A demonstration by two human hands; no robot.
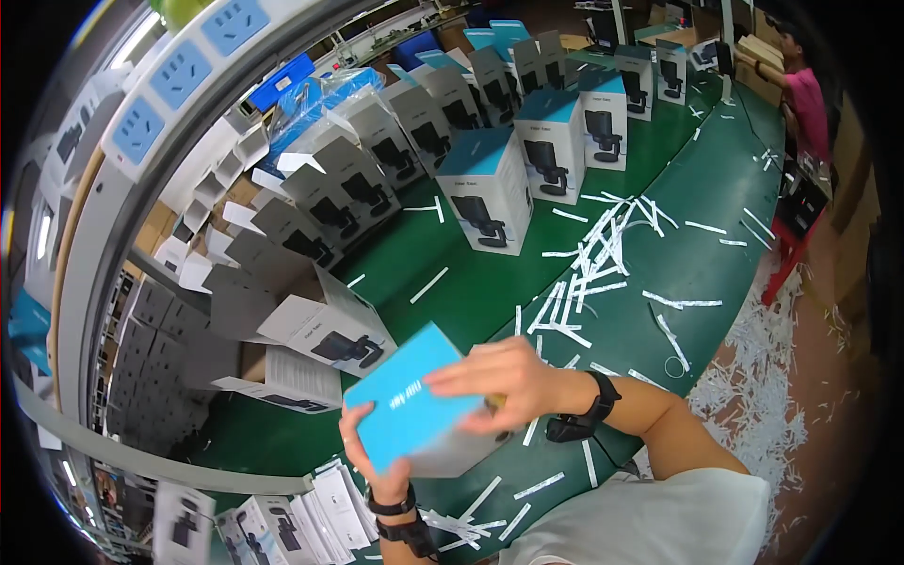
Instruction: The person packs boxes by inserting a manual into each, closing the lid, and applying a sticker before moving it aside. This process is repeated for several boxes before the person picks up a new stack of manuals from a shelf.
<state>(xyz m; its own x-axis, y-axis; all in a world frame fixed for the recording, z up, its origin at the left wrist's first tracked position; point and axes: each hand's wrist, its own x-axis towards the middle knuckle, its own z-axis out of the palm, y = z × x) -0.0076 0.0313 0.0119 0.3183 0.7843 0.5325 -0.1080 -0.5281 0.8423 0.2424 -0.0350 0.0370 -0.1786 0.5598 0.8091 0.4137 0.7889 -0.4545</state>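
Blue-topped box (400,419) held above the table (734,193), inward of the edge nearest the person. Left hand (375,461): grip clasping the box's near-left corner. Right hand (504,379): fingers over the blue top; cannot tell whether that grip pinches. White paper strips (610,250) strewn toward the table's right edge.

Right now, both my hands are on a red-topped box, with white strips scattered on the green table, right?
Not quite: the head view shows that the box has a blue top, not a red one. Your left hand and right hand are on it, and white strips are scattered on the green table.
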